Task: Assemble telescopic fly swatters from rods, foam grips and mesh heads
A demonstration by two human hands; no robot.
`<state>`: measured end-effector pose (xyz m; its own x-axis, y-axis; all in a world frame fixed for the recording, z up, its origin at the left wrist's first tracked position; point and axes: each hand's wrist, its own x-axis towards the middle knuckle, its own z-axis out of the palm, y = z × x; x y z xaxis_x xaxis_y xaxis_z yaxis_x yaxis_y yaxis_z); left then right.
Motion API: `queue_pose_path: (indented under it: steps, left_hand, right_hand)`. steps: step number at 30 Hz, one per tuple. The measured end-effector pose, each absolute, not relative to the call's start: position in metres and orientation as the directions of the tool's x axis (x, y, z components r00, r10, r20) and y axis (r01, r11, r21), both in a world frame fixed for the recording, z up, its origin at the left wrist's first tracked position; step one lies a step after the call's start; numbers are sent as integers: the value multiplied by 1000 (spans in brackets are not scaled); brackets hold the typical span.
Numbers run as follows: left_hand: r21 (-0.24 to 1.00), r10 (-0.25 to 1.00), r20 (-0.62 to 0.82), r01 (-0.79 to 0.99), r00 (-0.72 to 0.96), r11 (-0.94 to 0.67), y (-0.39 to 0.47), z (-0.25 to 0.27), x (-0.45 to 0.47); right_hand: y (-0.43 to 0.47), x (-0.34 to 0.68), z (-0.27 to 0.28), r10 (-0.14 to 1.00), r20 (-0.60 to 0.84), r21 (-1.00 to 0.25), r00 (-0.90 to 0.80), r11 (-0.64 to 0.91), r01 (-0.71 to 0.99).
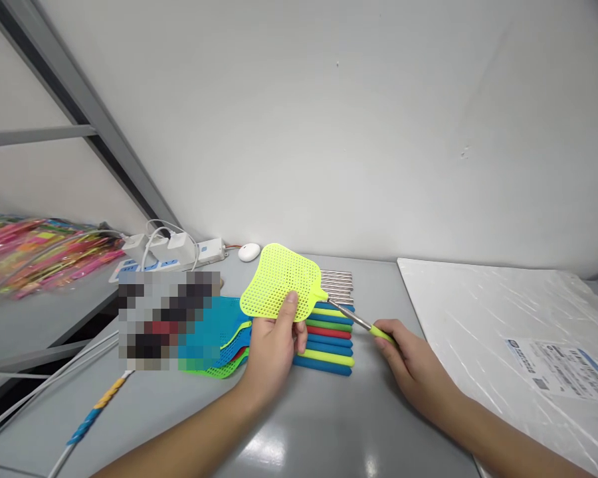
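A yellow-green fly swatter (283, 275) with a perforated head and a metal rod is held above the table by both hands. My left hand (275, 345) is closed on the head's lower edge, thumb on the mesh. My right hand (416, 365) grips the yellow-green handle, hiding its end. Beneath my left hand lie several swatter handles (329, 346) in blue, green, red and yellow-green, side by side. Metal rods (337, 282) lie behind them. More swatter heads (229, 332), blue and green, are stacked to the left of my left hand.
A white wrapped board (478, 312) with a label covers the right side. At left are a power strip (149, 264) with chargers, white cables, and bags (54, 249) of colourful items. A white oval case (249, 252) sits by the wall. A pixelated patch hides part of the left.
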<state>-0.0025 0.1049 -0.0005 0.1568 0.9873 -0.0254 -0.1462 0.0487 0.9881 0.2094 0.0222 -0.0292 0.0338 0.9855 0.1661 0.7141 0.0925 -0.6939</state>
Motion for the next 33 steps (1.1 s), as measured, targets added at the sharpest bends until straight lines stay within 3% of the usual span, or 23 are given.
queue_pose_path:
  steps: [11, 20, 27, 33]
  left_hand:
    - [973, 988, -54, -212, 147, 85, 102, 2, -3]
    - [974, 984, 32, -224, 176, 9, 103, 4, -6]
    - [983, 972, 21, -184, 233, 23, 99, 0, -3]
    - [971, 985, 12, -236, 175, 30, 99, 2, -3]
  right_hand:
    - [21, 211, -30, 986, 165, -700, 3, 114, 705]
    - [22, 212, -30, 968, 250, -659, -14, 181, 730]
    - [20, 210, -31, 946, 295, -591, -136, 292, 752]
    - [17, 210, -31, 949, 302, -644, -89, 272, 715]
